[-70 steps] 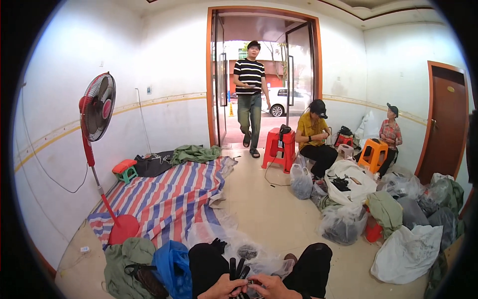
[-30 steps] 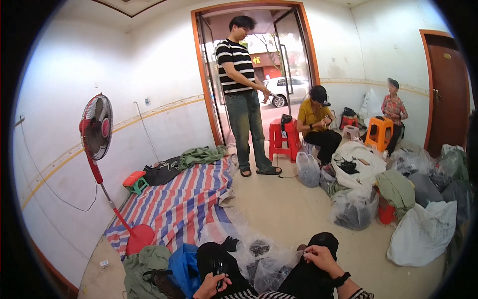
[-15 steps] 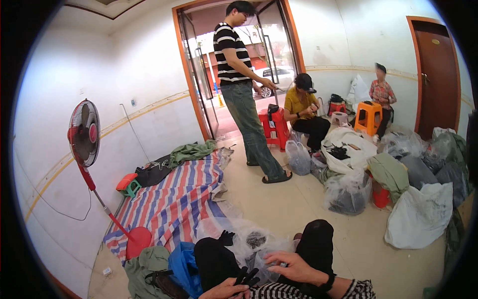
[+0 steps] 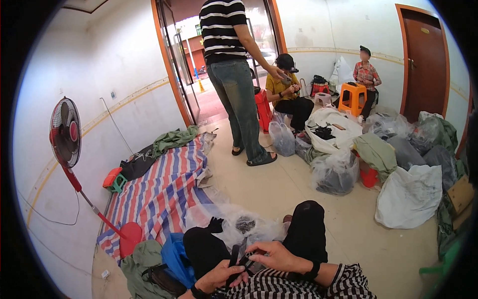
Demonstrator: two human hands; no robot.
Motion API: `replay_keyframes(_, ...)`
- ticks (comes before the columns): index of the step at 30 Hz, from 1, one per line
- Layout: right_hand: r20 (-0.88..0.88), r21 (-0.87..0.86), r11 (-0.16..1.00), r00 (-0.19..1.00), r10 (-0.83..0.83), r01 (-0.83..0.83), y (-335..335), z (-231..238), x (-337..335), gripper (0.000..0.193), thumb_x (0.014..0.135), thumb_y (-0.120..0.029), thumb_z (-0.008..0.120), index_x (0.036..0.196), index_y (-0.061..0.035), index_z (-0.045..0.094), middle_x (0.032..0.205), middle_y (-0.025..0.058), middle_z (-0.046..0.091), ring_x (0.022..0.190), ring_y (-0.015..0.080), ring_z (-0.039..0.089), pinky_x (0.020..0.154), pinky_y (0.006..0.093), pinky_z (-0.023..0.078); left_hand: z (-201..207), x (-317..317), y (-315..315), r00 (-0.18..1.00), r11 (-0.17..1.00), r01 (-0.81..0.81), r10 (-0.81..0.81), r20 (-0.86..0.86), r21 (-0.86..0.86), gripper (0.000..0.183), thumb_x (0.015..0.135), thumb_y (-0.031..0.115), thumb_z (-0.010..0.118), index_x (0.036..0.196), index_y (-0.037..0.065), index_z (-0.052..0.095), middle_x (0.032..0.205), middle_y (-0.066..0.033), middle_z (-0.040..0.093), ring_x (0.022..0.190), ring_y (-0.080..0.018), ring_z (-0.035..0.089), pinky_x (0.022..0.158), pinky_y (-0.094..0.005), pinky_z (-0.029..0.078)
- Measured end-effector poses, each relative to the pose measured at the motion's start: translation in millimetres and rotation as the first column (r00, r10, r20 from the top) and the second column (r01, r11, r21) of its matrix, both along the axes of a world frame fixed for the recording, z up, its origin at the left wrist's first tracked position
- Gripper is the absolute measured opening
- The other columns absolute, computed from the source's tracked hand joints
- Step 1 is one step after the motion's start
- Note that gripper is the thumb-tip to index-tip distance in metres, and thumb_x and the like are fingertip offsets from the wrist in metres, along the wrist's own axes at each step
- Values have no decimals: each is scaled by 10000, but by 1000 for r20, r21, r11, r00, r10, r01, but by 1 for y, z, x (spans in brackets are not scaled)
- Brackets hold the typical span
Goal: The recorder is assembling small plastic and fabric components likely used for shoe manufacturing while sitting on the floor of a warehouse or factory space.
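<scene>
The left hand (image 4: 225, 273) has its fingers clamped on narrow, flat black strips (image 4: 234, 255); the right hand (image 4: 274, 256) pinches a small black-and-silver piece (image 4: 249, 255). Both are nearer the person than the crumpled clear plastic bag (image 4: 264, 230); a blue plastic bag (image 4: 178, 258) lies left of it.

1. Doorway (image 4: 172, 63): orange frame, glass leaf standing open, bright daylight and a pinkish pavement beyond.
2. Walls (image 4: 129, 55): white, marked in spots, with a yellowish band (image 4: 149, 90) left and right of the doorway.
3. Brown door (image 4: 425, 65): well right of the doorway, shut.
4. Floor (image 4: 289, 192): pale beige tiles, in front of the doorway.
5. Fan (image 4: 65, 134): red, on a stand, well left of the doorway.
6. Orange stool (image 4: 352, 97): right of the doorway.
</scene>
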State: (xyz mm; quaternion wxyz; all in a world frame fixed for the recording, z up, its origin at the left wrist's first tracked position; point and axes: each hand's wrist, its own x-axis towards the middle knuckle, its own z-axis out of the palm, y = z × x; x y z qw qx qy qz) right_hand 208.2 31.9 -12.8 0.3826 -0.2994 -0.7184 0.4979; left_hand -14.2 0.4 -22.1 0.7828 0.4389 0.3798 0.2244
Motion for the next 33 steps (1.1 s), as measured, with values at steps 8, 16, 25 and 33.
replay_keyframes(8,27,-70,997,999,-42,44,-6,0,4,186,825,-82,610,1002,-26,610,788,44,612,695,67,541,637,222,448,-5,7,0,999,999,-35,35,-10,27,178,910,143,498,909,-20,569,768,-103,636,569,-109,576,508,-220,463)
replay_keyframes(16,68,67,997,997,-45,40,-2,-7,-1,196,816,-99,631,991,-17,600,801,74,614,682,108,553,613,242,448,-1,13,0,999,998,25,-23,-37,56,175,910,128,491,944,-27,565,767,-116,640,561,-117,576,491,-213,463)
replay_keyframes(25,-139,152,959,966,-218,239,0,2,0,190,813,-92,623,979,-14,574,864,84,600,731,152,579,645,262,471,4,5,2,990,990,-138,138,13,41,207,904,151,491,871,-39,566,693,-139,623,480,-108,523,395,-198,362)
replay_keyframes(33,-55,97,988,992,-112,117,-11,-2,1,200,818,-69,622,999,-2,571,960,70,576,776,117,548,697,248,462,2,13,1,948,948,-315,313,56,33,226,903,161,507,838,-41,582,661,-121,618,467,-110,530,409,-220,411)
